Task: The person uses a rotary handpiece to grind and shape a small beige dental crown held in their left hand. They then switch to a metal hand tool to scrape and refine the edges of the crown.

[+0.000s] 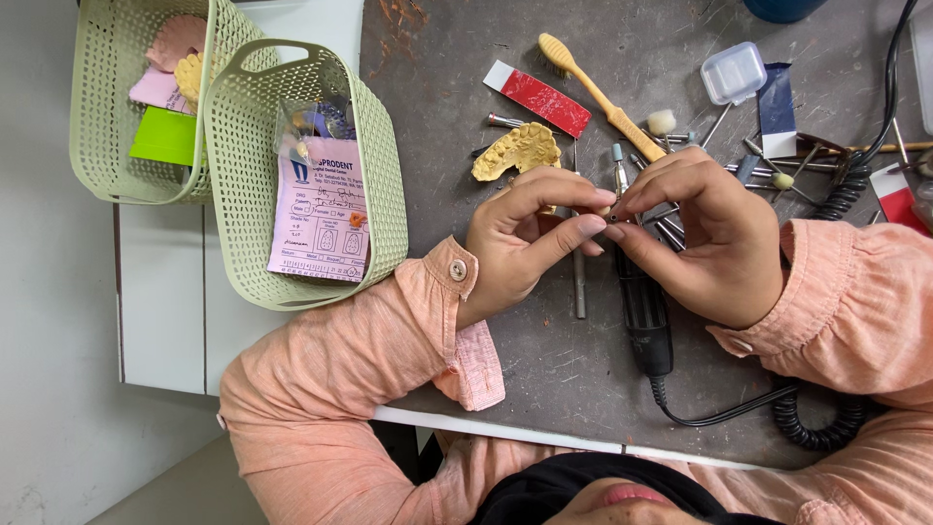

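My left hand [530, 238] and my right hand [695, 233] meet fingertip to fingertip over the grey worktop [544, 360], pinching something very small that the fingers hide. A black corded handpiece [643, 311] lies on the worktop under my right hand, its tip beneath the fingers. A thin metal tool [579, 277] lies between my hands. A yellow plaster dental cast [517, 151] sits just above my left hand.
Two green plastic baskets [374, 175] with paper slips and casts stand at the left, partly over the table edge. A yellow toothbrush [598, 92], a red strip [539, 97], a small clear box [734, 73] and several burs are scattered at the top. A coiled black cable [826, 428] runs at right.
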